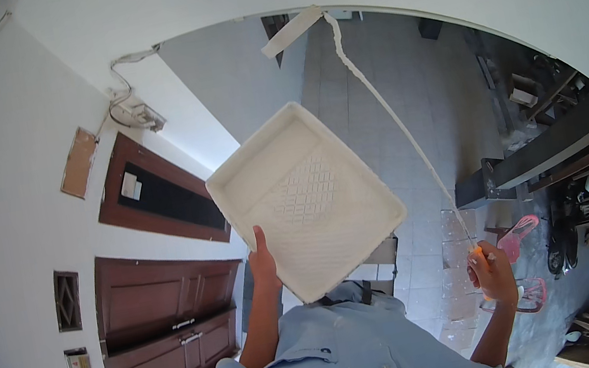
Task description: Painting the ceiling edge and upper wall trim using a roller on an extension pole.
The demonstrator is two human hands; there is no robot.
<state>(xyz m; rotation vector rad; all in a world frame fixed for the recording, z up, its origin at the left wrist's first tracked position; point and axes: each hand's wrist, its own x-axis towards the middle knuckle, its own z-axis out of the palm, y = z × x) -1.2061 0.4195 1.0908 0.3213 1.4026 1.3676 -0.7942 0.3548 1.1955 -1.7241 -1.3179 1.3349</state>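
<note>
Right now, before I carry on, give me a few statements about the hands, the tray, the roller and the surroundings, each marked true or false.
1. The left hand holds the paint tray by its edge. True.
2. The right hand is empty. False: it grips the orange handle of the long stick.
3. The roller lies in the paint tray. False: it is apart from it, at the far end of the long stick.
4. Brown doors show on the left side of the view. True.
5. The wearer's shirt is bright red. False: it is light blue.
</note>
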